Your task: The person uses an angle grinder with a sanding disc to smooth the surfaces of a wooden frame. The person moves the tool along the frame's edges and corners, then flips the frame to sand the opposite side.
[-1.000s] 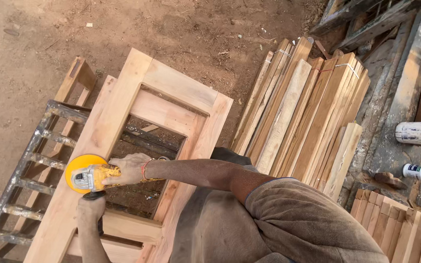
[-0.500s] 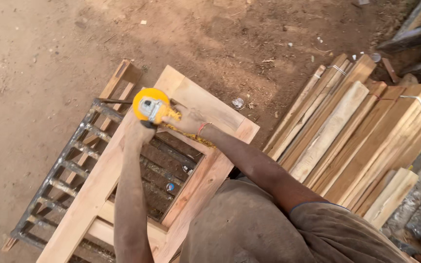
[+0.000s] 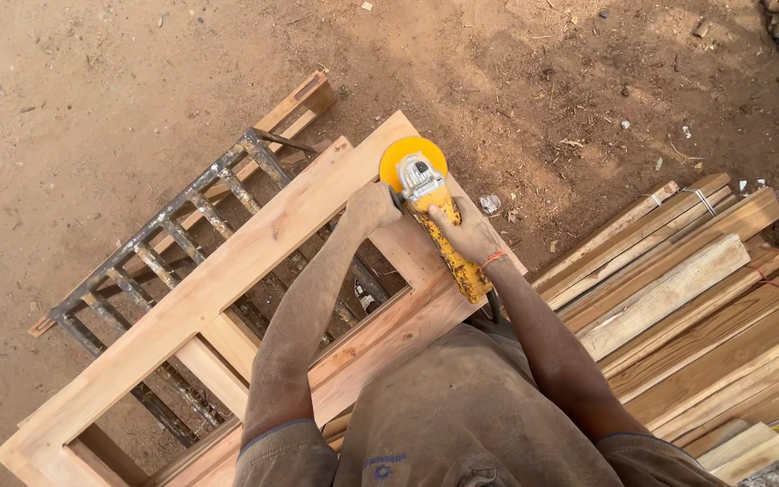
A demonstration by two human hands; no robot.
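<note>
A yellow angle grinder (image 3: pixel 433 215) with a round yellow disc rests on the far end of a pale wooden door frame (image 3: pixel 227 275). My left hand (image 3: pixel 373 205) grips the grinder's side handle near the head. My right hand (image 3: pixel 466 232), with an orange band at the wrist, wraps the grinder's yellow body. The disc sits on the frame's top rail near its far corner. The frame lies flat and runs from bottom left to the upper middle.
A dark metal grille (image 3: pixel 169 225) lies under and beside the frame on the dirt ground (image 3: pixel 92 81). A stack of wooden planks (image 3: pixel 696 298) lies to the right. Small litter and wood chips dot the ground at the upper right.
The grinder has moved along the frame toward its far end, both hands going with it. The view has shifted, so the frame and planks sit differently in the picture.
</note>
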